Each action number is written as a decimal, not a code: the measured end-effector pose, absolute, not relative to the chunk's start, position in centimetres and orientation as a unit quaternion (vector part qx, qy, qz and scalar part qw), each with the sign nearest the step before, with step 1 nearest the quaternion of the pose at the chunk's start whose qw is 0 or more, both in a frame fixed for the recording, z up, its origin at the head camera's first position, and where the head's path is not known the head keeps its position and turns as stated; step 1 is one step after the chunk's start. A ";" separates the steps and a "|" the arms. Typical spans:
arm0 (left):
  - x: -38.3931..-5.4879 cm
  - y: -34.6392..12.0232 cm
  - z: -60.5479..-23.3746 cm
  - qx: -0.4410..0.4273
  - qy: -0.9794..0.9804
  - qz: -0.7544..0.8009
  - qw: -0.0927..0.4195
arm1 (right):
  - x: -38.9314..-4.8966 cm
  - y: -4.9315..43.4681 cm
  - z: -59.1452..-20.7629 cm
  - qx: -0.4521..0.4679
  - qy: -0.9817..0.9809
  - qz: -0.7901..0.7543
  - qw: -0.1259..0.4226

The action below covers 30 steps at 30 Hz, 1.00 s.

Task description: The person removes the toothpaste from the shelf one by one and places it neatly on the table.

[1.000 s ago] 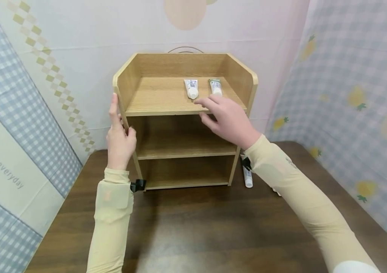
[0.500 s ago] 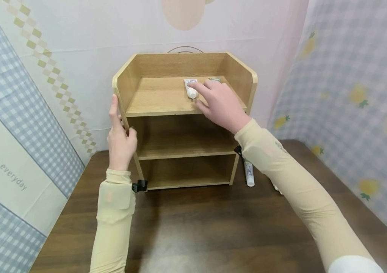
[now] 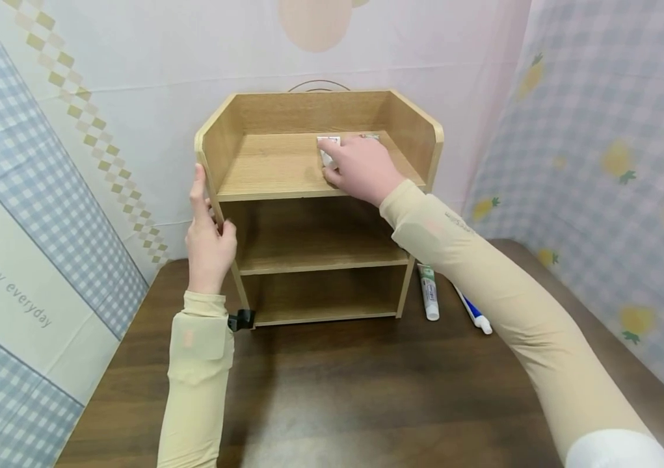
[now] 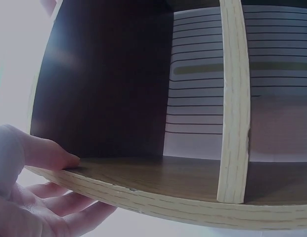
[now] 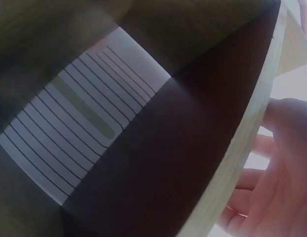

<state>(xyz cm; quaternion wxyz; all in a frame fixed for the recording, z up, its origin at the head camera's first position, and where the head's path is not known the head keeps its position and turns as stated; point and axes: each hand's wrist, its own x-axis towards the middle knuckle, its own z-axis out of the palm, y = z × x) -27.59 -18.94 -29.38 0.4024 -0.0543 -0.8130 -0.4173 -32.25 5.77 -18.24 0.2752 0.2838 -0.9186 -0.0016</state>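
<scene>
A light wooden shelf unit [image 3: 273,166] with several levels stands on the table. My left hand [image 3: 210,244] holds its left side panel; in the left wrist view the thumb [image 4: 49,155] lies inside the panel and fingers pass outside. Over the top board, my right hand [image 3: 363,166] has its index finger and thumb about a white toothpaste tube [image 3: 327,159], which they partly cover. Whether they pinch it is not visible. Behind that hand only the end of a second tube [image 3: 370,136] shows. In the right wrist view, the shelf's edge hides the fingertips.
To the right of the shelf a green-and-white tube [image 3: 428,292] and a blue-and-white tube [image 3: 473,311] lie on the dark wooden table [image 3: 367,390]. Patterned cloth hangs behind and at both sides.
My right hand has moved left and slightly up from above the right tube to the left one on the top board. The left hand stays on the side panel.
</scene>
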 end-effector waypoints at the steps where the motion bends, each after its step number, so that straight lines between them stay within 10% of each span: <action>1: -27.6 -18.9 -29.4 -0.055 -0.813 -0.417 0.402 | -32.3 5.6 -18.1 0.279 -0.922 -0.004 0.269; 11: -27.7 -18.8 -29.2 -0.066 -0.813 -0.418 0.399 | -33.4 5.4 -17.3 0.259 -0.945 -0.031 0.199; 30: -27.7 -19.2 -29.2 -0.063 -0.815 -0.410 0.405 | -31.1 5.5 -18.8 0.280 -0.912 0.007 0.299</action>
